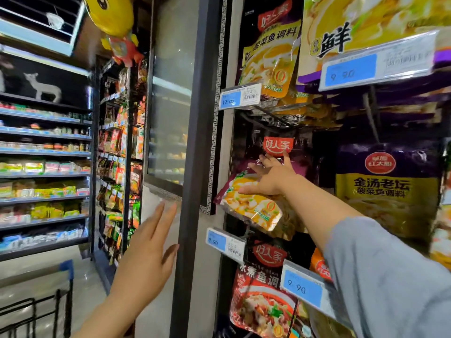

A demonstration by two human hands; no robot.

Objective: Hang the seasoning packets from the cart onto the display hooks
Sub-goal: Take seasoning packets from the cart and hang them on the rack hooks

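Note:
A purple-and-yellow seasoning packet (249, 203) hangs tilted on the middle row of the display, its lower edge swung out to the left. My right hand (271, 175) lies against its upper part with the fingers spread and straight, the thumb along the packet's front. My left hand (148, 257) hovers in the air left of the display with straight fingers and holds nothing. The hook that carries the packet is hidden behind my right hand. The cart (36, 311) shows only as a black frame at the bottom left.
More packets hang above (271, 52), below (263, 301) and to the right (388, 189), with blue price tags (225, 241) sticking out on hook ends. A dark pillar (195, 167) borders the display on the left. Stocked shelves (44, 152) line the aisle beyond.

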